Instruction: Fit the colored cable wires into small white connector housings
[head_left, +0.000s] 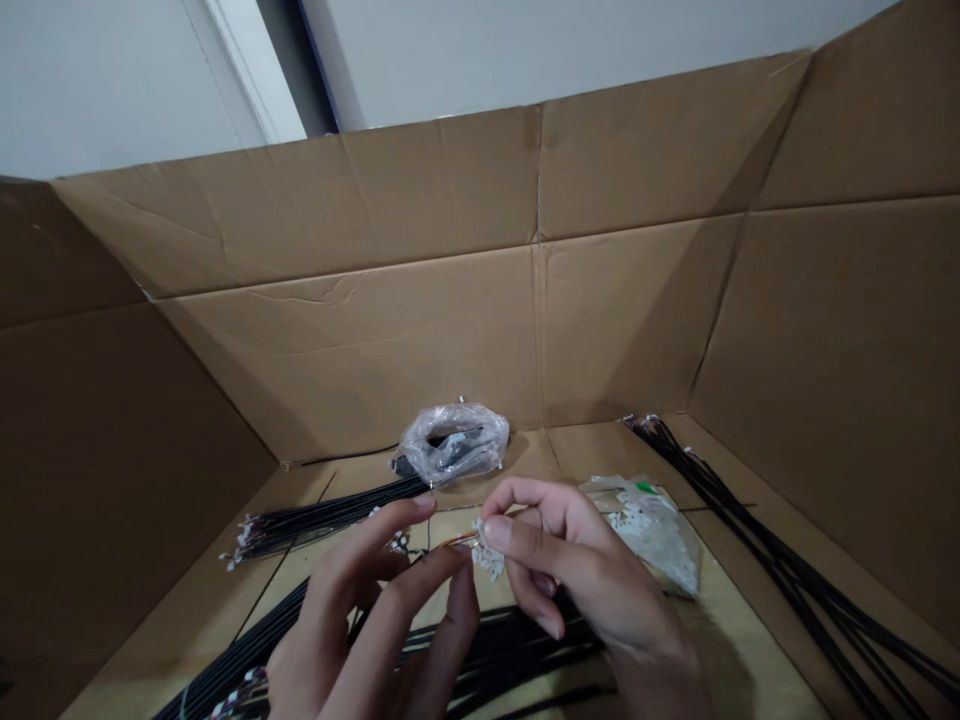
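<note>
Thin orange and dark wires (456,540) run between my two hands at the lower middle. My left hand (390,610) has its fingers bent around the wires, with one dark wire end rising by the index fingertip. My right hand (574,565) pinches a small white connector (480,532) at the wires' end between thumb and index finger. Behind the fingertips lies a small pile of white connectors (491,562). Black cables (510,650) lie beneath both hands.
Cardboard walls (360,350) enclose the work area. A clear bag with a black coil (454,440) sits at the back. Cable bundles lie left (322,518) and right (795,570). A plastic bag of white connectors (652,530) rests right of my hands.
</note>
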